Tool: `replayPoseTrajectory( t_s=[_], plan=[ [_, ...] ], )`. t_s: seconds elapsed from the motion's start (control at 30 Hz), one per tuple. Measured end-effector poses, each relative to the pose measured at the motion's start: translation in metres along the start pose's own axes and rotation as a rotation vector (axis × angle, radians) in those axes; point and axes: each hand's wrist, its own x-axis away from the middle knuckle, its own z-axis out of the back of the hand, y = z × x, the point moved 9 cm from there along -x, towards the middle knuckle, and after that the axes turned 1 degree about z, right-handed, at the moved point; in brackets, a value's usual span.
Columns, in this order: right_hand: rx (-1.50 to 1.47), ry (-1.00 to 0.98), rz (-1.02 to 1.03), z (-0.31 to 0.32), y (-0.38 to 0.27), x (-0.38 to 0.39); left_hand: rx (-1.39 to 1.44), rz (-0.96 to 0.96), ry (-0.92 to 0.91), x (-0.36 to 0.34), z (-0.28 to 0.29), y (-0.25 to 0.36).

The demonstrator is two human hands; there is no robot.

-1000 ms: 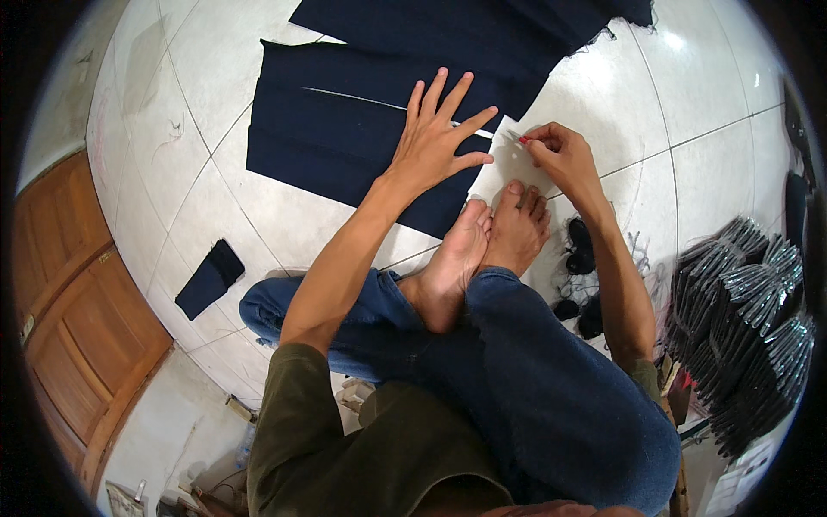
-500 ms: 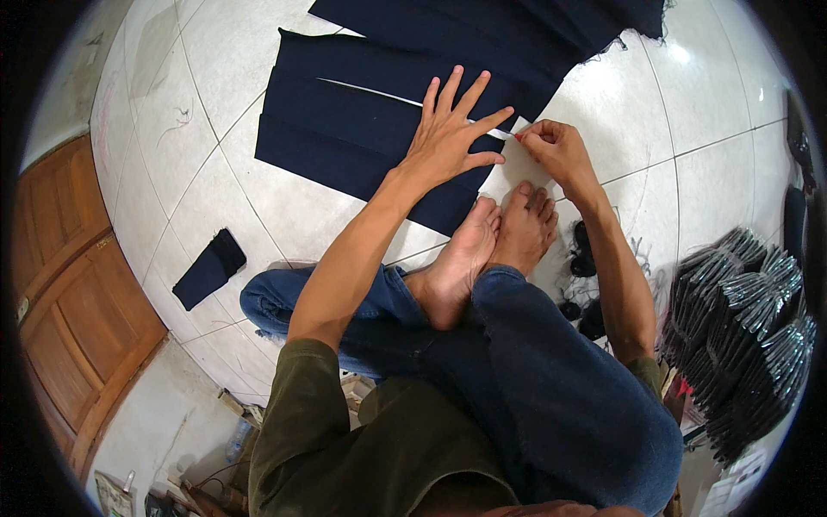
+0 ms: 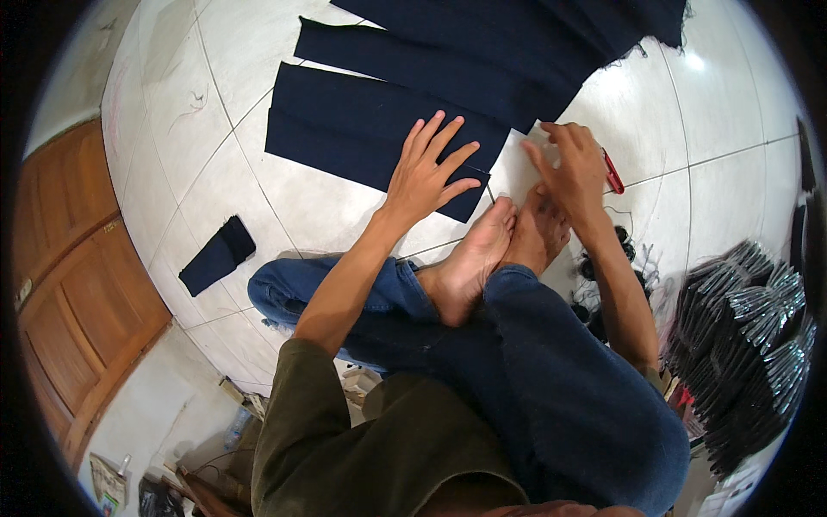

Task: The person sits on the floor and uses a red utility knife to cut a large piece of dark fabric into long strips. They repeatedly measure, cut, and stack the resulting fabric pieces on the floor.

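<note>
Resting a released, splayed left grip (image 3: 419, 181) on a dark navy cloth panel (image 3: 353, 125), flat near twelve o'clock on pale, dark-jointed floor tiles (image 3: 646, 108), with the right grip (image 3: 579, 175) curled at two, impossible to tell if around the red tool (image 3: 613, 172) alongside, and a wooden door (image 3: 90, 276) at nine.

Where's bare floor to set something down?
Left: tiles between the small navy cloth piece and large navy fabric panel. Right: tiles bordered by the frayed navy fabric, red tool and glossy black bundles. Crowded: around the feet, with the right hand and dark thread tangles.
</note>
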Motion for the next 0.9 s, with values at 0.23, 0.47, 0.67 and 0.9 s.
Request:
replayPoseTrajectory(
  t_s=[0.23,0.47,0.67,0.9],
  plan=[
    [0.064,-0.091,-0.065,-0.038,-0.017,-0.019,0.079,0.084,-0.059,-0.001,0.001,0.000],
    [0.035,0.034,0.128,-0.031,-0.048,-0.010,0.094,0.095,0.135,0.012,0.023,0.018],
    [0.124,-0.006,0.095,-0.035,-0.057,-0.027,-0.122,0.467,0.437,0.056,0.100,-0.079],
    [0.214,-0.012,0.143,-0.044,-0.066,-0.034,-0.426,0.693,0.116,0.115,0.126,-0.163]
  ],
)
